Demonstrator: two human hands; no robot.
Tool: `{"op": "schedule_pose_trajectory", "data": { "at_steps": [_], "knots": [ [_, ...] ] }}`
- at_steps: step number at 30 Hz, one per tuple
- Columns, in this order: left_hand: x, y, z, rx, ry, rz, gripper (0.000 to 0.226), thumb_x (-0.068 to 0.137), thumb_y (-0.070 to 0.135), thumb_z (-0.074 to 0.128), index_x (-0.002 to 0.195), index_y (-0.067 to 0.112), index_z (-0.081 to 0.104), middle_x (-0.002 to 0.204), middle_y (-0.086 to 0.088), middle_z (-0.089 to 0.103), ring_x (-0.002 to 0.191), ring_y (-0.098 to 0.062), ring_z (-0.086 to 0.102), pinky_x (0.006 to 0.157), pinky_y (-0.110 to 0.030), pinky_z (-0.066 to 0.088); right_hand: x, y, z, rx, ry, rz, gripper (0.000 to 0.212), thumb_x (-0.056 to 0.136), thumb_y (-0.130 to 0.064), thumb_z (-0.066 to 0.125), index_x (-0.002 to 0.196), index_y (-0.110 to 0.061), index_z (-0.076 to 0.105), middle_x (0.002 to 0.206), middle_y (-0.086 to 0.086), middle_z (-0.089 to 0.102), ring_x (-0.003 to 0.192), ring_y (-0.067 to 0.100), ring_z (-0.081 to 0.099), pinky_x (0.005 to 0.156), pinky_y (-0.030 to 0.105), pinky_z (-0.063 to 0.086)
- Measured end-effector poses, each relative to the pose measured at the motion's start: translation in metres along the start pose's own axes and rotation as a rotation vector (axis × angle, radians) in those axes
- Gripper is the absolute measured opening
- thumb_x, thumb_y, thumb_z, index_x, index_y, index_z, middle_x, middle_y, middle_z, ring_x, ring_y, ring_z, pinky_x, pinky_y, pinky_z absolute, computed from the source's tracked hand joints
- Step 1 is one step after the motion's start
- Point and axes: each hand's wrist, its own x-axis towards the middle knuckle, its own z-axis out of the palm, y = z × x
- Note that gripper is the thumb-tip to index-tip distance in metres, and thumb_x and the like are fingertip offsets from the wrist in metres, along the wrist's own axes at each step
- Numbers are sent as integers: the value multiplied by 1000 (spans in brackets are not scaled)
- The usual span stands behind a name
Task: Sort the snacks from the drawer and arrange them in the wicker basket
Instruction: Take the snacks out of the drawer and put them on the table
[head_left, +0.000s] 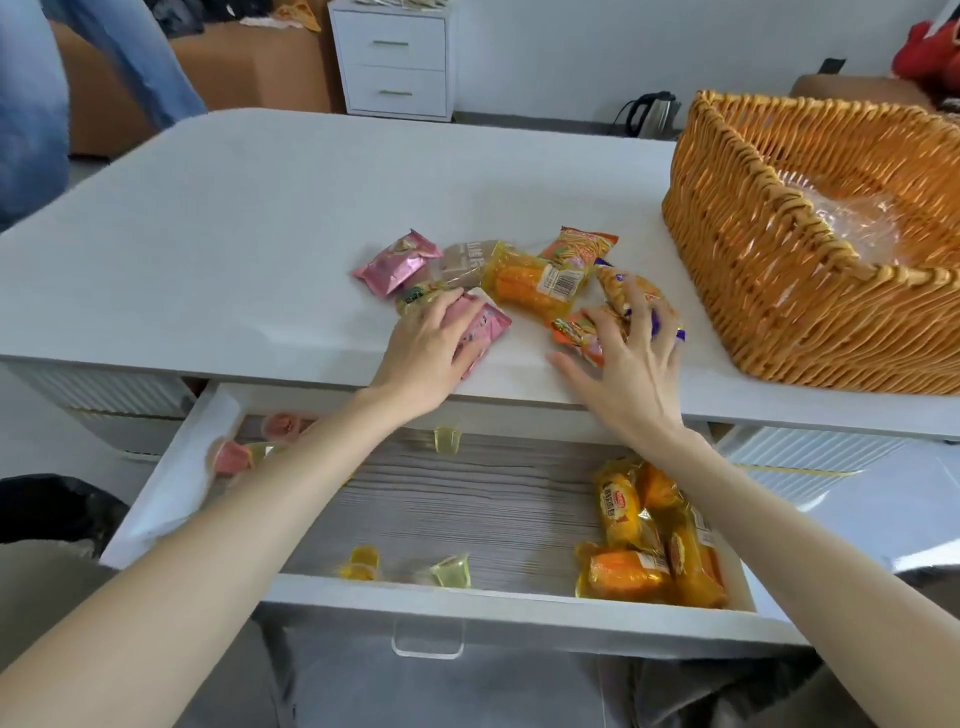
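A white table (249, 208) fills the view, its drawer (467, 509) pulled open below the near edge. A wicker basket (753, 291) stands on the table's right side with only clear plastic (852, 218) showing inside. The left hand (426, 348) lies flat on a pink snack packet (488, 325) near the table edge, its fingers nearly straight. The right hand (631, 358) spreads its fingers wide over an orange snack packet (576, 335), just beside the basket. Between and behind the hands lie a yellow-wrapped cake (524, 283), a second pink packet (395, 262) and another orange packet (576, 247). In the drawer's right corner sit yellow bread packs (649, 540), and small jelly cups (451, 569) are scattered across its floor.
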Motion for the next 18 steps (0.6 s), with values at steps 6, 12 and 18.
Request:
{"op": "schedule_pose_trajectory", "data": {
  "at_steps": [6, 12, 18],
  "knots": [
    [44, -1, 18, 83, -136, -90, 55, 101, 43, 29, 152, 28, 15, 160, -5, 12, 145, -32, 11, 116, -49, 13, 37, 7, 18, 29, -131, 72, 56, 96, -54, 43, 147, -36, 29, 162, -1, 4, 147, 33, -1, 113, 58, 16],
    [78, 6, 29, 85, -167, -184, 54, 101, 49, 20, 152, 38, 7, 161, 5, 1, 146, -30, -1, 113, -58, 4, 83, 10, 34, 52, -191, 132, 65, 96, -57, 38, 152, -41, 9, 162, -3, -9, 147, 35, -10, 113, 62, 6],
    [62, 11, 22, 21, -91, -124, 55, 101, 52, 17, 152, 36, 7, 161, 9, -6, 147, -21, -5, 114, -54, -1, 67, 9, 16, 51, -213, 24, 75, 93, -31, 52, 153, -39, 8, 162, -3, -5, 146, 37, -4, 113, 57, 20]
  ]
}}
